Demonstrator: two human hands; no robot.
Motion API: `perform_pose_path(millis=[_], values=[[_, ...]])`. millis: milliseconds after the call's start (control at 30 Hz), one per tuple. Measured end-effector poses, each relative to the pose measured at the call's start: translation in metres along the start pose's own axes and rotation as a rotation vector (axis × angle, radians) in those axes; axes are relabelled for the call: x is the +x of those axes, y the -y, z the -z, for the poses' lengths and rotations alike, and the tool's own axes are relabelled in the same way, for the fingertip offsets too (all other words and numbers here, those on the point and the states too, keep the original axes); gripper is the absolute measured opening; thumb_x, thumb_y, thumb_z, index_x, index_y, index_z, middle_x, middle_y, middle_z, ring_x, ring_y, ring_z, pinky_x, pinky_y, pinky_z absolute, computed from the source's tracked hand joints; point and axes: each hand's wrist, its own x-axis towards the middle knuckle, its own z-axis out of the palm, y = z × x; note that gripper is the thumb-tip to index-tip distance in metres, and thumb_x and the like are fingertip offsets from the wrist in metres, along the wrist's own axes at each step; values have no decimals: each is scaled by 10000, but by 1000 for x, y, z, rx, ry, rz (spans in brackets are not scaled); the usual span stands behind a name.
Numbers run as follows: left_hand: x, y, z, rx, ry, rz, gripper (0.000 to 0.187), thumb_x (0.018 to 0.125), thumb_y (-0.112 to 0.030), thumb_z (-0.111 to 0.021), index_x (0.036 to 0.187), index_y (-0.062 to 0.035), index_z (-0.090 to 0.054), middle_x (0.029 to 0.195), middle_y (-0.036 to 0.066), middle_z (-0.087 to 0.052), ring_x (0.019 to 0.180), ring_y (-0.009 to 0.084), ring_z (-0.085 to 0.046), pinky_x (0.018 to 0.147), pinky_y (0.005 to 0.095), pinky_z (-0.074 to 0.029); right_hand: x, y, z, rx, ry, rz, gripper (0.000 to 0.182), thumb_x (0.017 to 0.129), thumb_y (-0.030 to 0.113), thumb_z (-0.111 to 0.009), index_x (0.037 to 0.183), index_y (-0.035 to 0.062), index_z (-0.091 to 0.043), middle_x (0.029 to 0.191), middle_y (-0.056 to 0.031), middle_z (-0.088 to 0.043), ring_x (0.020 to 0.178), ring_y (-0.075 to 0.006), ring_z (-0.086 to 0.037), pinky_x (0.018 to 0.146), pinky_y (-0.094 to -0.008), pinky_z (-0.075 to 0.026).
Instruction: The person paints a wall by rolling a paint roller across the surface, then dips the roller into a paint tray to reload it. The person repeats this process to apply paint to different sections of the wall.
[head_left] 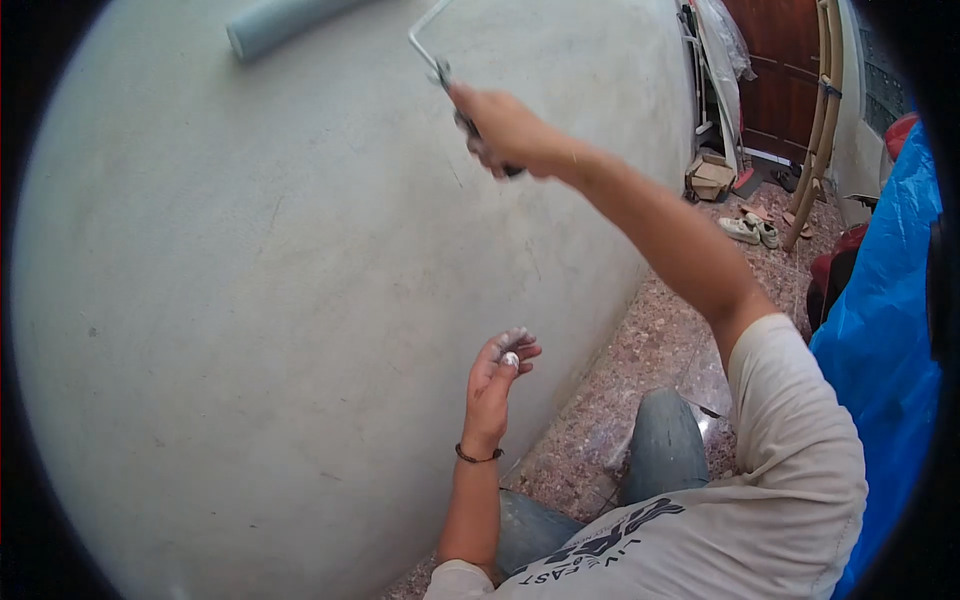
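My right hand [500, 130] is closed around the dark handle of a paint roller [427, 50], held up before a pale grey wall [330, 280]. The bent metal rod of the roller runs out past the top edge. A grey-blue cylinder [290, 22] lies against the wall at the top left and looks like the roller's sleeve; where it joins the rod is out of view. Lower down, my left hand [505, 355] is near the wall with loosely bent fingers apart and nothing visible in it. Whitish smears mark its fingertips and thumb.
The speckled tile floor [590, 420] runs along the wall's foot beside my bent knees. Blue plastic sheeting [885, 340] hangs on the right. Farther back are white shoes [750, 230], wooden poles [825, 120], a stack of broken pieces [710, 177] and a brown door [780, 70].
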Motion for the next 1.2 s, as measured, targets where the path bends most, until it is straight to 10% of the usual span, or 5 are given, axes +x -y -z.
perform_pose_path(millis=[633, 900, 1200], values=[[21, 128, -36, -29, -349, 260, 305, 947, -208, -419, 1169, -26, -522, 1090, 56, -563, 998, 144, -533, 851, 303, -435, -207, -288, -27, -41, 45, -100, 328, 956, 238, -364, 889, -38, -529, 751, -197, -613, 729, -316, -625, 672, -381, -480], [4, 174, -49, -23, -363, 273, 296, 933, -125, -384, 1155, 2, -534, 1024, 50, -582, 933, 131, -537, 856, 267, -425, -246, -301, -17, -170, 124, -152, 316, 945, 210, -365, 993, -62, -519, 841, -264, -597, 827, -375, -605, 725, -415, -465], [72, 61, -63, -3, -409, 11, 261, 964, -145, -303, 999, -1, -517, 1026, 129, -593, 946, 191, -551, 879, 319, -434, -165, -207, -18, -26, 25, 0, 332, 931, 226, -386, 964, -71, -532, 804, -299, -584, 831, -458, -572, 684, -446, -458]])
